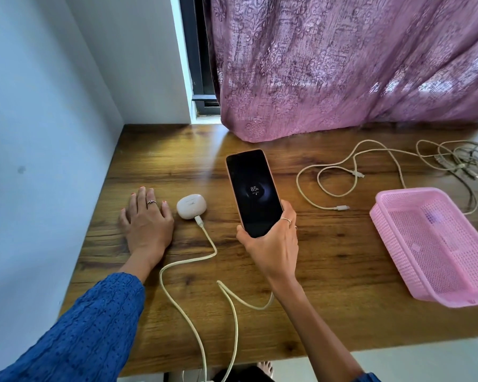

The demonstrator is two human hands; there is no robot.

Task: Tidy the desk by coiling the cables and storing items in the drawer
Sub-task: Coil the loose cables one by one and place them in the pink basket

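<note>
From the head camera, a wood-grain bench (329, 260) fills the view, its left edge against a pale wall and its back edge under a crinkled mauve curtain (342, 64). The left hand (146, 219) lies flat near the left edge, fingers straight and spread on the wood, just beside a smooth, rounded white earbud case (190, 206). A cream braided cable (204, 260) plugs into the case and loops toward the front edge, running over it. The right hand (273, 244) grips the lower end of a slim, dark-screened phone (253, 191), held above the bench's middle, screen reading 85%. Toward the back right corner, loose cream and grey cables (370, 166) sprawl in loops. Near the right edge sits a rectangular pink perforated plastic basket (392, 232), nothing visible inside it. Bare wood lies open along the front edge.
</note>
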